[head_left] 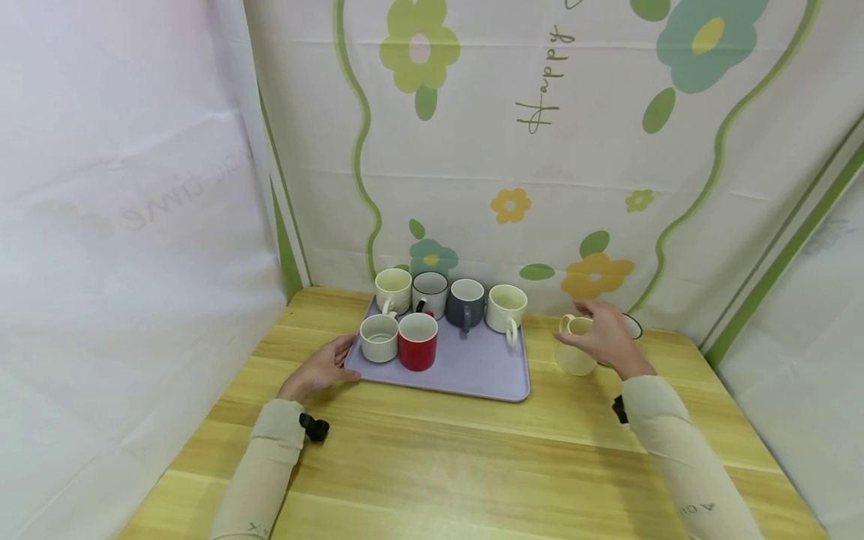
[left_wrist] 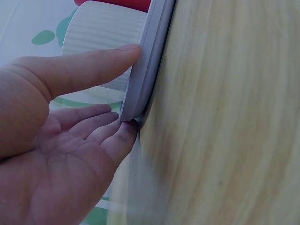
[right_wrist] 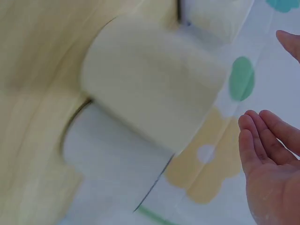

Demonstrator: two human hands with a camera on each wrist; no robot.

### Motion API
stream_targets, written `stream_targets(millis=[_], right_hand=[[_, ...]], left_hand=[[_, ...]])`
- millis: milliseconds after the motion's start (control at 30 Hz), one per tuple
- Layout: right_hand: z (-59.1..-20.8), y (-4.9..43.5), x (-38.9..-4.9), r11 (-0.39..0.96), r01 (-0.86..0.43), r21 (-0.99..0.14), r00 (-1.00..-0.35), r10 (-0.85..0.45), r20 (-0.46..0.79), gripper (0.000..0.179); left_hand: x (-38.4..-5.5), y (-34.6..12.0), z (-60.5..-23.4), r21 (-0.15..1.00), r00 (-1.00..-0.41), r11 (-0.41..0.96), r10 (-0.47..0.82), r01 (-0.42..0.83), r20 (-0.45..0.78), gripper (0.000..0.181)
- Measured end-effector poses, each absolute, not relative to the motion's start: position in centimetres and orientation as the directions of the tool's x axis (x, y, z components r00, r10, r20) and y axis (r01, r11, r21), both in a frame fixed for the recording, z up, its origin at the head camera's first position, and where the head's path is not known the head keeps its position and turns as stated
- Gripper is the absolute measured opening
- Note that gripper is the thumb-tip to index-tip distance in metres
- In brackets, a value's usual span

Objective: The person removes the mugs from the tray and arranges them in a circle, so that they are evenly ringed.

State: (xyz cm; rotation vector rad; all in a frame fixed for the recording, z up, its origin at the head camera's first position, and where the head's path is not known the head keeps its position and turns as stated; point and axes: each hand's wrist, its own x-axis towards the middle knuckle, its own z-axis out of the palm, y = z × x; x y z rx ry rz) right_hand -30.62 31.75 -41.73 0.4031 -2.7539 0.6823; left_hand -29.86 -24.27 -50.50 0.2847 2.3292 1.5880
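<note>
At the front left corner of the lavender tray (head_left: 479, 367), my left hand (head_left: 322, 369) holds the edge. In the left wrist view the thumb (left_wrist: 93, 70) lies on the tray's rim (left_wrist: 145, 70) and a fingertip touches its corner from the other side. My right hand (head_left: 607, 337) hovers over a cream mug (head_left: 574, 360), thumb and fingers spread apart around its top. In the right wrist view the fingers (right_wrist: 265, 140) stand away from the cream mug (right_wrist: 150, 84). A white mug with a dark rim (right_wrist: 112, 154) stands beside it, mostly hidden behind my hand in the head view.
On the tray stand a ribbed white mug (head_left: 379, 341), a red mug (head_left: 418, 349), a dark grey mug (head_left: 466, 307), a white black-rimmed mug (head_left: 432, 289) and cream mugs (head_left: 505, 309). A printed curtain (head_left: 459, 150) hangs behind the wooden table (head_left: 432, 457).
</note>
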Motion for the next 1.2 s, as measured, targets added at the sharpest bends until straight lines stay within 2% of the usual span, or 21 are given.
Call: stream_targets(millis=[267,700,900,1200], right_hand=[[-41.3,24.1,-32.3,0.781,-0.432,-0.451,-0.893,-0.299,0.338,0.079],[-42.4,12.3,-32.9,0.706,-0.474,-0.526,-0.88,-0.384,0.278,0.082],[-44.0,8.9,-33.4,0.681,-0.446,-0.581,-0.894,-0.371,0.252,0.085],[-46.7,6.0,-33.8,0.663,-0.464,-0.588,-0.885,-0.328,0.33,0.074]], left_hand=[[-30.0,-24.5,-50.6,0.935,-0.933,0.354,0.332,-0.012,-0.138,0.094],[-30.1,-24.5,-50.8,0.933,-0.935,0.36,0.327,-0.011,-0.137,0.094],[-30.0,-24.4,-50.6,0.924,-0.937,0.382,0.322,-0.001,-0.134,0.093],[-30.0,-24.5,-50.7,0.926,-0.937,0.378,0.323,-0.002,-0.133,0.093]])
